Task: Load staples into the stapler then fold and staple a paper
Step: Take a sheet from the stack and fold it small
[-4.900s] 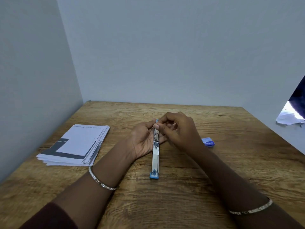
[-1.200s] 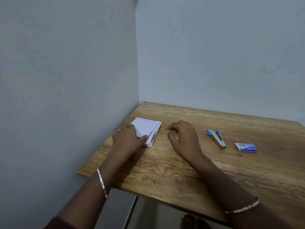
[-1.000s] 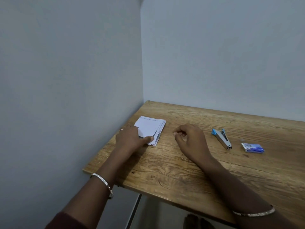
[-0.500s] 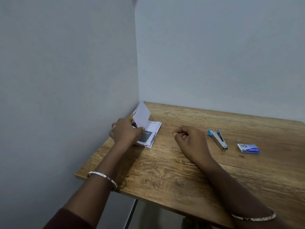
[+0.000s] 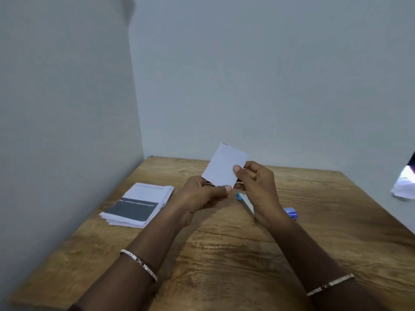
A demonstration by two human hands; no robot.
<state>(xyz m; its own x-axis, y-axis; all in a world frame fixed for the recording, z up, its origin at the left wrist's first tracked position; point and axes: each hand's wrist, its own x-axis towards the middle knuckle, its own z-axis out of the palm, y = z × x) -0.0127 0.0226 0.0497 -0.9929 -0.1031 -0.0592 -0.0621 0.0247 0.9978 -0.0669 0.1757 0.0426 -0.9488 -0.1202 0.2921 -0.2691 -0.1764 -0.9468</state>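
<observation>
A small white paper (image 5: 224, 168) is held upright above the middle of the wooden table (image 5: 224, 254). My left hand (image 5: 201, 194) pinches its lower edge and my right hand (image 5: 258, 187) pinches its right edge with the thumb on the front. The stapler (image 5: 243, 199), blue at its end, lies on the table just behind my right hand, mostly hidden by it. A small blue staple box (image 5: 290, 212) lies to the right of that wrist.
A stack of papers (image 5: 139, 204) with a dark band on the top sheet lies at the table's left side near the left wall. White crumpled paper (image 5: 404, 187) shows at the right edge of the view. Walls close the table at left and back.
My left hand lifted one sheet off the stack and carried it to the middle. My right hand rose from the table and took hold of the sheet. The camera swung right.
</observation>
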